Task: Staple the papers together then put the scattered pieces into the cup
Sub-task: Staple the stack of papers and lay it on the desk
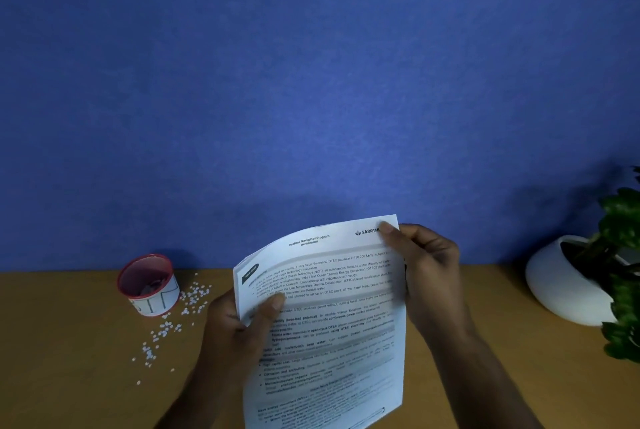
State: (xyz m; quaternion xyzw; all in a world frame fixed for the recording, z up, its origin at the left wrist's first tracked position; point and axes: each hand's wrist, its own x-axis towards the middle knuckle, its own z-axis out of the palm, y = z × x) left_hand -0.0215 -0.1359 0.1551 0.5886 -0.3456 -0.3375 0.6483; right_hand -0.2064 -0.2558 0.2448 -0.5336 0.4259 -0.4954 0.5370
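Note:
I hold a set of printed white papers (332, 324) upright above the wooden table (69, 342). My left hand (239, 328) grips their left edge, thumb on the front page. My right hand (426, 269) pinches the top right corner, thumb on the front. A white paper cup (150, 286) with a red rim stands at the left, tilted toward me, with something dark inside. Several small white pieces (173, 321) lie scattered on the table to the right of the cup and in front of it. No stapler shows.
A blue wall (311, 82) rises behind the table. A white round pot (561, 286) with a green plant (623, 255) stands at the right edge.

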